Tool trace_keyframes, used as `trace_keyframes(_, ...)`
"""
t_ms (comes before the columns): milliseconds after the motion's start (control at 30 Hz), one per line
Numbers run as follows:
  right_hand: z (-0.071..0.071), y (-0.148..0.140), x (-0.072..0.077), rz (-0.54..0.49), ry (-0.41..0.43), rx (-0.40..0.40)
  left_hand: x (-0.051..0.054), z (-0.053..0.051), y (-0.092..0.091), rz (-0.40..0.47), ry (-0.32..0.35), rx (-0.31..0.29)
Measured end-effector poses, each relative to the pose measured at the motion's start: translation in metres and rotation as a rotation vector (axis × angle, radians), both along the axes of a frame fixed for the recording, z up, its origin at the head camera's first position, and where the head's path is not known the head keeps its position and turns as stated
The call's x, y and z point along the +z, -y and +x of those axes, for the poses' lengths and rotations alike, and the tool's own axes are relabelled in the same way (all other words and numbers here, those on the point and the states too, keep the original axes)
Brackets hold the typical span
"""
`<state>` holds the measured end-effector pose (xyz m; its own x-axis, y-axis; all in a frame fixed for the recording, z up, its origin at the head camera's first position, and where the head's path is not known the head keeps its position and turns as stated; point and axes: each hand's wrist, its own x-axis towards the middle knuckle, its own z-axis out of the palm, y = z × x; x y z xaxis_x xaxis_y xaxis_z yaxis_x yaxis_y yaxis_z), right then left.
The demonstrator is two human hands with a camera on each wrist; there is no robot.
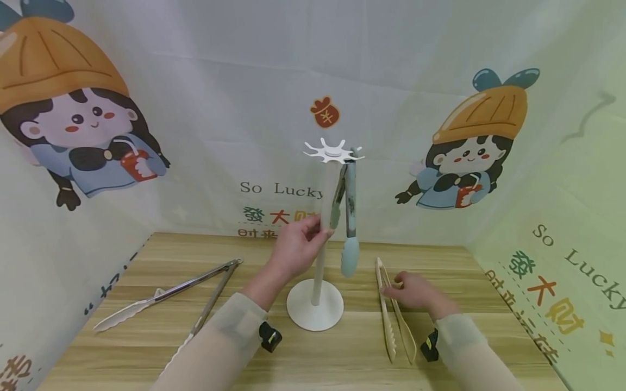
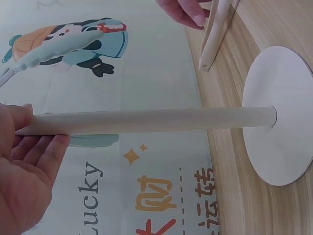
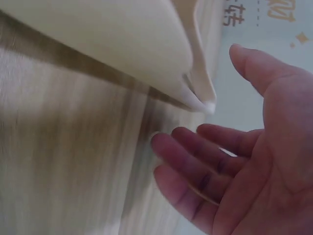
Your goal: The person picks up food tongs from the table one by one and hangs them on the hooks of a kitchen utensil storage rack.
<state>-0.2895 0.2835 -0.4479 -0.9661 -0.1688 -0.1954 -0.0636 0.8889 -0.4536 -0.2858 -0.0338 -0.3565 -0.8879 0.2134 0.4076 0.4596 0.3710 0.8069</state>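
Note:
A white utensil stand (image 1: 318, 282) with a ring of hooks (image 1: 334, 153) on top stands upright on the wooden table. My left hand (image 1: 295, 244) grips its pole (image 2: 146, 120) partway up, thumb on one side and fingers on the other. Light-blue tongs (image 1: 349, 255) hang from a hook on the stand's right side, their two arms spread apart. My right hand (image 1: 415, 293) is beside the upper part of beige tongs (image 1: 388, 326) that lie on the table. In the right wrist view its fingers (image 3: 195, 156) are loosely bent, with nothing held in the palm.
Metal tongs (image 1: 195, 279) with pale tips lie spread on the table's left side, partly behind the left sleeve. The stand's round base (image 1: 315, 317) rests on the wooden tabletop (image 1: 264, 353). A printed cloth (image 1: 215, 108) rises behind and at both sides.

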Motion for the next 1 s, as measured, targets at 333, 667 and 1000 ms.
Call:
trace_keyframes(333,0.001,0.014,-0.004,0.036,0.009,-0.082,-0.001,0.001,0.000,0.003,0.002,0.006)
trace_keyframes(667,0.002,0.017,-0.012,-0.017,0.072,-0.176,-0.001,0.000,-0.002,-0.001,-0.025,0.010)
trace_keyframes(1000,0.007,0.021,-0.007,-0.021,0.085,-0.183,-0.001,0.000,-0.002,0.004,-0.011,0.010)
